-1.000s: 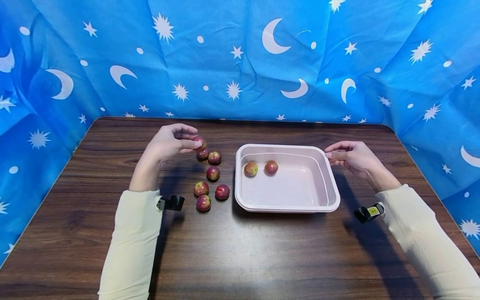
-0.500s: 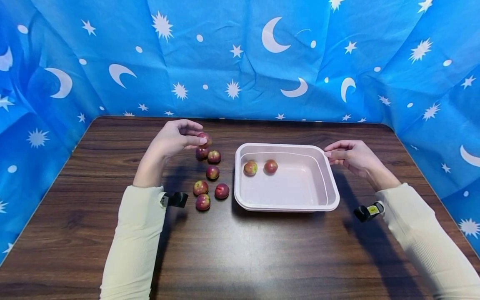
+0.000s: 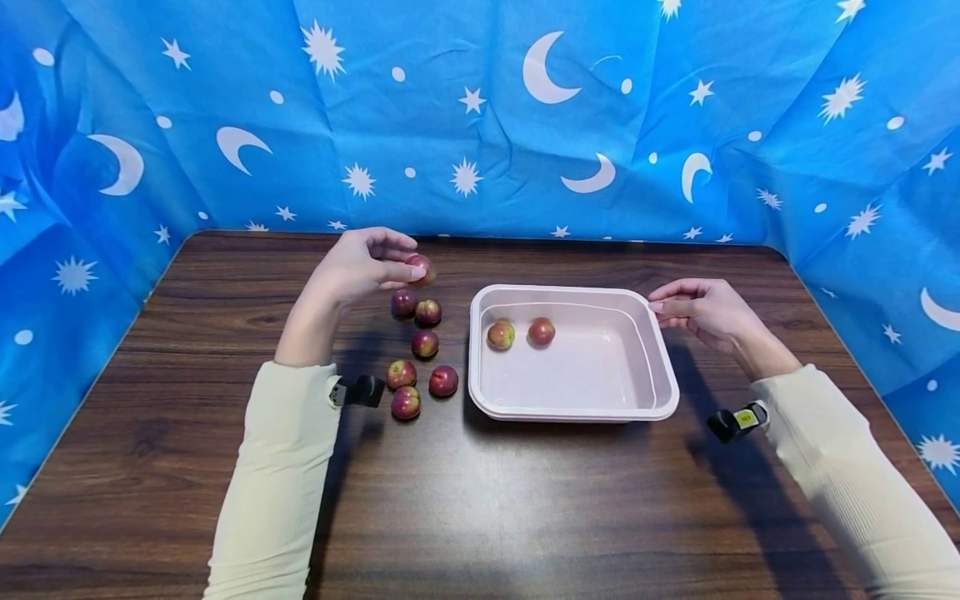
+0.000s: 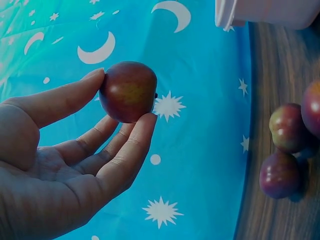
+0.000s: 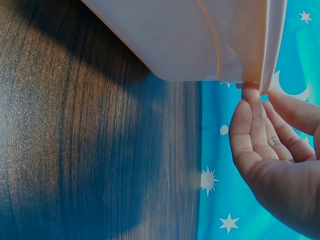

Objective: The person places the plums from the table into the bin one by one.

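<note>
My left hand [image 3: 356,265] pinches a reddish plum [image 4: 128,92] between thumb and fingertips, raised above the table at the left of the bin. Below it on the wood lie several more plums [image 3: 425,344], dark red with yellow-green patches. A pale pinkish-white plastic bin [image 3: 570,414] stands to their right, with one plum [image 3: 501,334] and another plum [image 3: 542,331] inside near its back left. At the bin's far right corner, my right hand [image 3: 701,312] pinches the rim [image 5: 270,50] between thumb and finger.
The dark wooden table [image 3: 480,517] stretches in front of the bin and to both sides. A blue cloth [image 3: 480,108] with white moons and stars hangs behind it. A black wrist camera [image 3: 363,391] sticks out near the loose plums.
My left hand has risen and moved a little right with its plum, away from the plums on the table. My right hand keeps its hold on the rim.
</note>
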A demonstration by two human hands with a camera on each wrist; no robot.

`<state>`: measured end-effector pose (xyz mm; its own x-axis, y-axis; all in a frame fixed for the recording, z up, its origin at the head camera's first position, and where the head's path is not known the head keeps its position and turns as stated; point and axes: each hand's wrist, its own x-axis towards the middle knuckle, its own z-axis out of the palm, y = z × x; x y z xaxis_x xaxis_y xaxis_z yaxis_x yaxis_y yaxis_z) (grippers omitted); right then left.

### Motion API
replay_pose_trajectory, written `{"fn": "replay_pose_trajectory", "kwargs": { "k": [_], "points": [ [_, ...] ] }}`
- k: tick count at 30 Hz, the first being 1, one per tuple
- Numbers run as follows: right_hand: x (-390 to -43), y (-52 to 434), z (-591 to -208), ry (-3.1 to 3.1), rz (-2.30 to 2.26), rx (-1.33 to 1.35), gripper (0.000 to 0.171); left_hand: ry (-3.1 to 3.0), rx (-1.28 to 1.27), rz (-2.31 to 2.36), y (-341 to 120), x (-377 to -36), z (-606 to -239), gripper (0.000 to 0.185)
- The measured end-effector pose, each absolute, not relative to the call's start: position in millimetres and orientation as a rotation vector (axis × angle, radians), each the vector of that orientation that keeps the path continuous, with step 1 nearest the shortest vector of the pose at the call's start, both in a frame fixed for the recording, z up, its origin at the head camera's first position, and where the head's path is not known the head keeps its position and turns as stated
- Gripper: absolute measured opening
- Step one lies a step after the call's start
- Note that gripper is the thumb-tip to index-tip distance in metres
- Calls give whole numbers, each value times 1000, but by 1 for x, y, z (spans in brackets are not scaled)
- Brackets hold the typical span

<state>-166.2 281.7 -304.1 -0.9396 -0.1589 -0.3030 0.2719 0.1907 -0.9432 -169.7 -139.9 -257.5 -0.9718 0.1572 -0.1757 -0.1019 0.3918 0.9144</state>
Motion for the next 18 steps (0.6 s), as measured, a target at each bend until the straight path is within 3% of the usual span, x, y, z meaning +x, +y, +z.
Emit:
{"fn": "replay_pose_trajectory", "kwargs": {
  "k": [8, 14, 18],
  "points": [
    [-165, 281, -304, 2143, -1808, 120, 17, 2404, 68, 1610, -132, -169, -253, 39],
    [-165, 281, -304, 2152, -1792, 129, 9, 2425, 97, 1571, -123, -168, -250, 39],
    [-165, 281, -304, 2166, -1781, 118, 14, 2435, 105, 1562, -117, -167, -250, 37]
  ]
}}
